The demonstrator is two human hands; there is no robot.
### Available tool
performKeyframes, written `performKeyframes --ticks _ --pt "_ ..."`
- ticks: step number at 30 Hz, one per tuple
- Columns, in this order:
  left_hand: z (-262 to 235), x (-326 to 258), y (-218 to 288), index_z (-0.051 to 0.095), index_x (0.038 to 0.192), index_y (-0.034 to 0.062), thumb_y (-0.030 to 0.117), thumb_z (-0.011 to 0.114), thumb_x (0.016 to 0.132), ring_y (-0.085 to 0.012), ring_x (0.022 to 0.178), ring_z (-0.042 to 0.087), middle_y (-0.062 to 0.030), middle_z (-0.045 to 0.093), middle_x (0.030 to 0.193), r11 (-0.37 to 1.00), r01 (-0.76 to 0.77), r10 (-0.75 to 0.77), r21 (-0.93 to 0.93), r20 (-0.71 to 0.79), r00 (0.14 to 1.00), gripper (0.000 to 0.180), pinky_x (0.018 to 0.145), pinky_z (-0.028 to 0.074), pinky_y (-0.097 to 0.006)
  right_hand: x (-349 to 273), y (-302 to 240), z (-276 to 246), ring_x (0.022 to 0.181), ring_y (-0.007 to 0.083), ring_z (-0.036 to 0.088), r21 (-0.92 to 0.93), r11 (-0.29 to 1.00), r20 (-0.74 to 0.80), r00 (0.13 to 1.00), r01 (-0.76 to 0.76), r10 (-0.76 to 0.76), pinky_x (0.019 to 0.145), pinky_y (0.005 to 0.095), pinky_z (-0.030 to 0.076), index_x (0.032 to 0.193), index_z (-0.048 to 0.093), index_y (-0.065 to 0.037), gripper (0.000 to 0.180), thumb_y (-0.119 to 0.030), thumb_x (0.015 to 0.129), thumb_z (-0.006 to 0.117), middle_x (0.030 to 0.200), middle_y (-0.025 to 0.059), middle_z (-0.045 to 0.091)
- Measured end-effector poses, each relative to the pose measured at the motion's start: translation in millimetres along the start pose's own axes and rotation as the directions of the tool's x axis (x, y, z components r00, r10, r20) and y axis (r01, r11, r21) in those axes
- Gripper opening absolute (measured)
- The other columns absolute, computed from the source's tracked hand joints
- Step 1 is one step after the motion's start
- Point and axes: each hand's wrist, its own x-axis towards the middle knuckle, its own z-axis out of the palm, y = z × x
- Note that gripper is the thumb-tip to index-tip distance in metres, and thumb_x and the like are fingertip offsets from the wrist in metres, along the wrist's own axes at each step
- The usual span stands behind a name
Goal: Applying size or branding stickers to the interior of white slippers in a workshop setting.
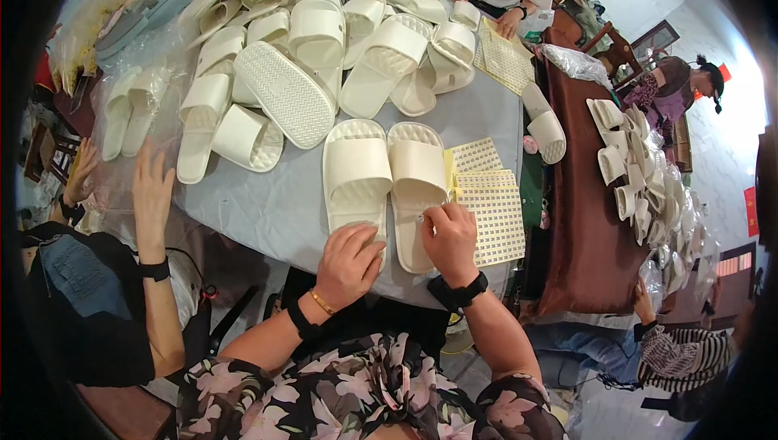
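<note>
Two cream slippers lie side by side in front of me, toes pointing away. My left hand (350, 262) is closed over the heel of the left slipper (356, 166), its fingers bent on top and covering that end. Over the insole of the right slipper (416, 166), my right hand (450, 237) is closed in a pinch. A tiny pale bit shows by its fingertips, too small to name. Just right of this slipper lie yellow-edged sheets of small printed stickers (496, 217), partly under my right hand's side.
A heap of cream slippers (316, 35) covers the far table. At left, a co-worker's hands (154, 185) are by bagged slippers (134, 112). Another person's hand (510, 23) touches a sticker sheet (504, 55). More slippers (636, 164) pile on a brown-covered table (579, 237) at right.
</note>
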Motion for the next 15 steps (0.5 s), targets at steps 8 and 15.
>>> performKeyframes --ticks 8,15 --pt "0.1 -0.6 -1.4 0.067 0.098 0.0044 0.006 0.071 0.072 -0.0327 0.108 0.058 -0.0131 0.061 0.112 1.000 0.002 -0.002 -0.002 0.010 1.000 0.027 0.095 0.044 -0.045 3.0 -1.1 -6.8 0.077 0.0252 0.056 -0.155 0.977 0.151 0.981 0.146 -0.123 0.072 0.0378 0.042 0.077 0.063 -0.010 0.005 -0.008 0.074 0.067 0.078 0.0053 0.055" --pt "0.7 -0.8 -2.9 0.066 0.099 0.0039 0.006 0.071 0.072 -0.0333 0.108 0.058 -0.0136 0.061 0.112 1.000 -0.005 0.005 -0.015 0.004 1.000 0.027 0.095 0.044 -0.045 4.0 -1.6 -8.0 0.074 0.0236 0.054 -0.128 0.977 0.102 0.982 0.172 -0.160 0.070 0.0368 0.041 0.070 0.056 -0.010 0.009 -0.008 0.072 0.064 0.075 0.0043 0.053"
